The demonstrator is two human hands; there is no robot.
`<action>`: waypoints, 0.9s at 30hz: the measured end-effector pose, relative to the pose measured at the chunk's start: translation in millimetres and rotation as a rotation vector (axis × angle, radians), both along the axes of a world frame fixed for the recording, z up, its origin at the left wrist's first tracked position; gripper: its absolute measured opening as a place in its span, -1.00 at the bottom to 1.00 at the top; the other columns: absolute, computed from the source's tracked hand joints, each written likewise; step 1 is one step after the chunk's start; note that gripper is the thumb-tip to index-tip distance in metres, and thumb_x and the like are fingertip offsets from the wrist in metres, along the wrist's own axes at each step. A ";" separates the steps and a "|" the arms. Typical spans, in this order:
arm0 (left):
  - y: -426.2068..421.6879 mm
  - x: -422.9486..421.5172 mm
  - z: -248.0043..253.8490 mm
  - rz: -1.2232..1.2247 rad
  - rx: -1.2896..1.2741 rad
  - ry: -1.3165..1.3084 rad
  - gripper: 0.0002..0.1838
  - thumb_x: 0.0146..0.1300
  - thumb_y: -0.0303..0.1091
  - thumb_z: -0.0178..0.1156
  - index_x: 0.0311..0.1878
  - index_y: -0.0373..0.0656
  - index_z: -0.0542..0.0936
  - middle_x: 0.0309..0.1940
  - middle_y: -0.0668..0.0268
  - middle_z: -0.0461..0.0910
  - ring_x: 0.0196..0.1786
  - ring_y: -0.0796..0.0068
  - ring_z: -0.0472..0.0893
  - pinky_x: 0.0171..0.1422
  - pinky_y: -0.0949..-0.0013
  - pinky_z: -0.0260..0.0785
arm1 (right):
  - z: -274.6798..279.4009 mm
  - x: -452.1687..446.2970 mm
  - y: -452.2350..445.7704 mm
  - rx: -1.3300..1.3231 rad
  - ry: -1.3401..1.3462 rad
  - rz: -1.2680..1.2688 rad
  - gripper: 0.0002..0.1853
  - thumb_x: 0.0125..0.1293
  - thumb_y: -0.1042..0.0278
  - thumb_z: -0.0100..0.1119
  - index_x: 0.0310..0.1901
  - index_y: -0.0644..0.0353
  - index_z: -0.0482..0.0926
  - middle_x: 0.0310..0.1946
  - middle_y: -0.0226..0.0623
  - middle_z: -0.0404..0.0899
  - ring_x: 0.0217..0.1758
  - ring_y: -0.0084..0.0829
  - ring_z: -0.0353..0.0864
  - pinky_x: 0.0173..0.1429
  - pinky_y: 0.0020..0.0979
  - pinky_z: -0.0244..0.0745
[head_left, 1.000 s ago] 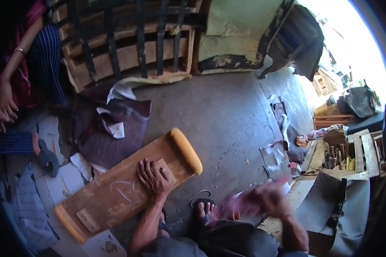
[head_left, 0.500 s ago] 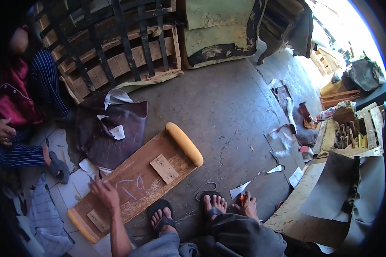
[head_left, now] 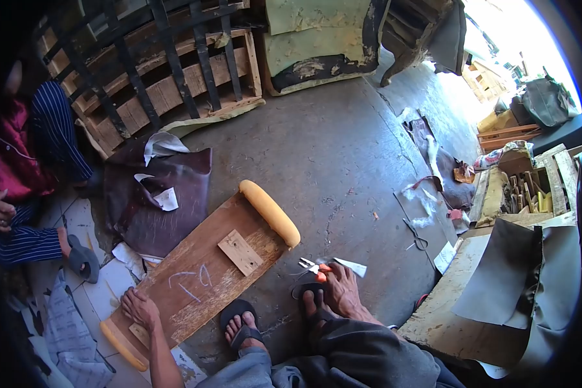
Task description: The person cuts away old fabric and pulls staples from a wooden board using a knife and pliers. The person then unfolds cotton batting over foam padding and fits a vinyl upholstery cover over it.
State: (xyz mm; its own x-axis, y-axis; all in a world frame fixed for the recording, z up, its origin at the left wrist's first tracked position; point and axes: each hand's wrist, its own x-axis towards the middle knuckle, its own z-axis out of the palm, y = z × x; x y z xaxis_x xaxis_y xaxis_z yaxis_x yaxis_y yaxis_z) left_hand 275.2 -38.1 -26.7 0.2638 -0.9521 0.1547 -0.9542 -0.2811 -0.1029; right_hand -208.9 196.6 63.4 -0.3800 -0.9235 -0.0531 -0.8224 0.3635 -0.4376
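Observation:
A wooden board (head_left: 194, 291) with a yellow padded roll at each end lies slantwise on the floor, chalk marks on its face. My left hand (head_left: 140, 308) grips its left long edge near the lower end, fingers bent over the edge. My right hand (head_left: 344, 291) is closed on orange-handled pliers (head_left: 312, 266), whose jaws point left and stand apart. They are just off the board's right side, above my sandalled foot. A white pointed strip (head_left: 352, 267) shows beside the right hand; whether the hand holds it, I cannot tell.
Dark red leather (head_left: 165, 207) lies behind the board, near a seated person in striped trousers (head_left: 55, 129). A webbed wooden frame (head_left: 155, 71) stands at the back. Scissors (head_left: 417, 236) and scraps lie right, beside a bench with grey sheets (head_left: 498, 278).
My right hand has moved up and left from beside my foot, bringing the pliers into plain view. My left hand has shifted left and down onto the board's edge.

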 end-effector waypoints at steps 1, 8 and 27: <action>0.8 -2.2 1.4 0.008 0.002 0.014 -0.65 0.54 -0.15 -0.16 0.09 -0.11 0.56 0.09 0.17 0.55 0.28 0.13 0.45 0.34 -0.02 0.21 | -6.2 -4.0 -3.7 0.052 -0.004 0.038 -0.51 0.04 0.47 0.29 0.10 0.20 0.57 0.07 -0.01 0.48 0.18 0.09 0.43 0.25 -0.04 0.41; -1.7 -6.1 3.4 0.049 0.007 0.018 -0.66 0.52 -0.16 -0.13 0.04 -0.11 0.57 0.05 0.16 0.55 0.29 0.14 0.44 0.35 -0.02 0.21 | 52.0 -51.5 8.5 1.097 0.064 -0.099 -0.64 0.18 0.32 0.18 0.03 0.14 0.69 0.11 -0.03 0.54 0.22 -0.02 0.50 0.22 -0.10 0.46; -3.3 -8.8 5.4 0.059 -0.007 -0.023 -0.66 0.49 -0.16 -0.13 0.04 -0.09 0.58 0.04 0.18 0.54 0.27 0.15 0.45 0.35 -0.02 0.23 | -55.9 -8.9 -34.6 0.104 0.079 0.172 -0.69 0.13 0.36 0.18 -0.05 0.19 0.59 -0.04 -0.16 0.53 0.11 -0.07 0.55 0.08 -0.11 0.44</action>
